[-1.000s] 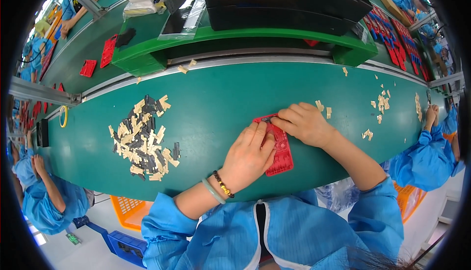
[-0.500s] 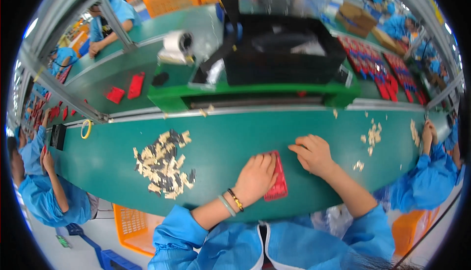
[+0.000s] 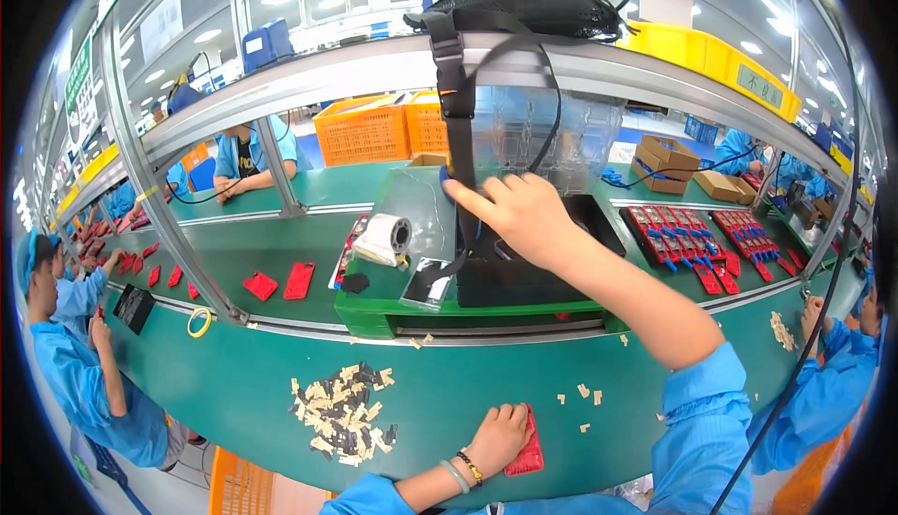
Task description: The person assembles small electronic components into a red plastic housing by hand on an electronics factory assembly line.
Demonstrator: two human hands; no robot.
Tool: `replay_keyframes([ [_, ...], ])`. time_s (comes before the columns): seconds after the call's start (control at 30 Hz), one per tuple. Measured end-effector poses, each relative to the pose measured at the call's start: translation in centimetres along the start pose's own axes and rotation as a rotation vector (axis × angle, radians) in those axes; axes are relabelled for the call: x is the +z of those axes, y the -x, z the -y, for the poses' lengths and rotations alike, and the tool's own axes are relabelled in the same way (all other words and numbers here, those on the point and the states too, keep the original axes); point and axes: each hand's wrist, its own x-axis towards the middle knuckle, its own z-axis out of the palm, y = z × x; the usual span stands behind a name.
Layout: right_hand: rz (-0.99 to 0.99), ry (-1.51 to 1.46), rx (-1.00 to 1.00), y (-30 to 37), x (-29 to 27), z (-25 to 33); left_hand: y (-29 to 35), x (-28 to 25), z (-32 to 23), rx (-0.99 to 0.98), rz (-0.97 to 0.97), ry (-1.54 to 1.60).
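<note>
My left hand (image 3: 500,437) lies on the left edge of a red rectangular plastic case (image 3: 528,457), fingers bent over it and holding it on the green tabletop. Raised over the black bin (image 3: 585,276), my right hand (image 3: 519,214) stretches its index finger to the left. That fingertip is at a small blue piece (image 3: 445,178) beside the hanging black strap (image 3: 458,108); what the piece belongs to is unclear. To the left of my left hand sits a heap of small beige and black parts (image 3: 344,412).
A green raised stand (image 3: 365,317) carries the bin and a white roll (image 3: 383,237). Trays of red and blue pieces (image 3: 675,234) lie at right. A yellow tape ring (image 3: 199,322) is at left. Metal posts (image 3: 131,131) and a beam frame the bench. Co-workers sit on both sides.
My right hand has risen from beside the red case to the strap, its index finger now extended. My left hand stays on the case. The view has tilted upward.
</note>
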Motion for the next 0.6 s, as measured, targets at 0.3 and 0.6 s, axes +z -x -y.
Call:
replay_keyframes([
  [0.3, 0.027, -0.010, 0.577, -17.1, -1.4, -11.6, 0.0, 0.2, -0.1, -0.038, 0.033, 0.021],
  [0.6, 0.213, -0.282, 0.274, -14.2, -4.0, -10.2, 0.2, 0.5, 1.1, -0.085, -0.017, 0.035],
])
